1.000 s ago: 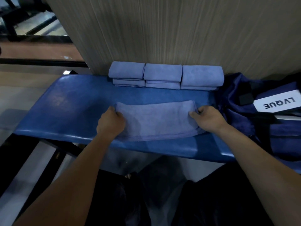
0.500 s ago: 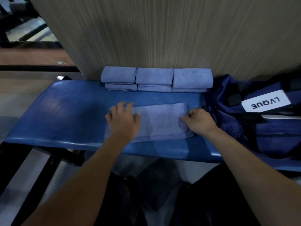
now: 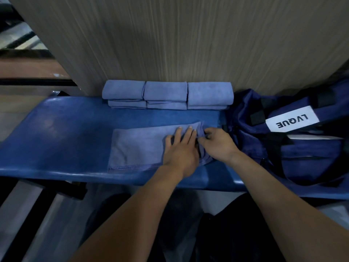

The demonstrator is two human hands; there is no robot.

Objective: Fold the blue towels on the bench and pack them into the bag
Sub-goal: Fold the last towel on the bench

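Observation:
A half-folded blue towel (image 3: pixel 139 146) lies flat on the blue bench (image 3: pixel 62 129). My left hand (image 3: pixel 181 148) presses flat on the towel's right part, fingers straight. My right hand (image 3: pixel 217 144) pinches the towel's bunched right end beside it. Three stacks of folded blue towels (image 3: pixel 167 94) line the bench's back edge against the wall. The navy bag (image 3: pixel 294 148) with a white LVQUE label lies at the bench's right end, close to my right hand.
A wood-grain wall panel (image 3: pixel 170 38) rises directly behind the bench. The bench's black frame (image 3: pixel 69 190) and the floor show below at left. My dark trousers fill the bottom of the view.
My left hand has slid from the towel's left end to its right part, next to my right hand. The towel's left half now lies uncovered. My right hand stays at the right end.

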